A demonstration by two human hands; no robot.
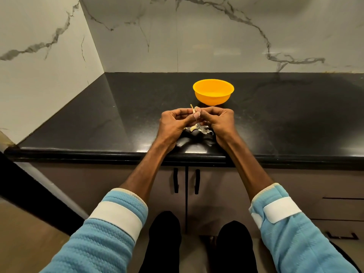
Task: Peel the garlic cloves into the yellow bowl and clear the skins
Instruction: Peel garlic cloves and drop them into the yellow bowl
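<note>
Both hands meet over the black counter, just in front of the yellow bowl [213, 92]. My left hand [175, 123] and my right hand [217, 120] pinch one garlic clove [195, 111] between their fingertips; a strip of pale skin sticks up from it. The clove itself is mostly hidden by my fingers. A small heap of loose garlic skins [198, 128] lies on the counter directly beneath my hands. I cannot see into the bowl well enough to tell what it holds.
The black granite counter [98, 119] runs wall to wall, with marble tiles behind and at the left. Its front edge passes under my forearms. Below it are cabinet doors with black handles [186, 180].
</note>
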